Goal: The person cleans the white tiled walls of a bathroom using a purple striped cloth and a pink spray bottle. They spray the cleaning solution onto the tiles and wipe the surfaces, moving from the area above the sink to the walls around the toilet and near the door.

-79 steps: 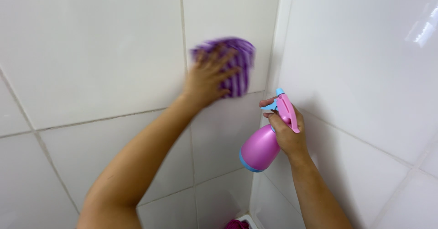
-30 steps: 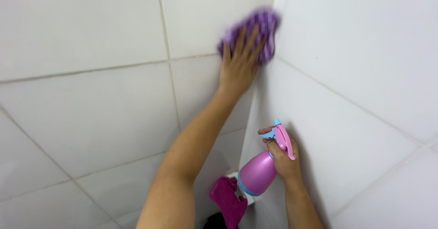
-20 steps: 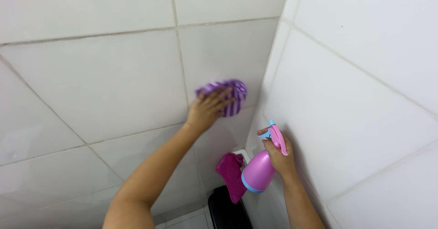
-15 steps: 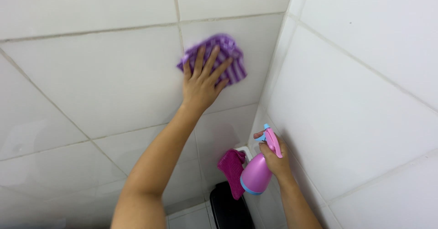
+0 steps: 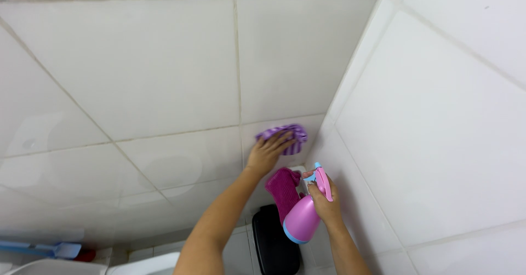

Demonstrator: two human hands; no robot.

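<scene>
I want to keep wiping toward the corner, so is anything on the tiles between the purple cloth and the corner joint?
Nothing visible: the striped purple microfibre cloth under the left hand already lies beside the corner, with only bare white wall tile between.

The white tiled wall [image 5: 164, 72] bears a purple cloth [image 5: 287, 135].
</scene>
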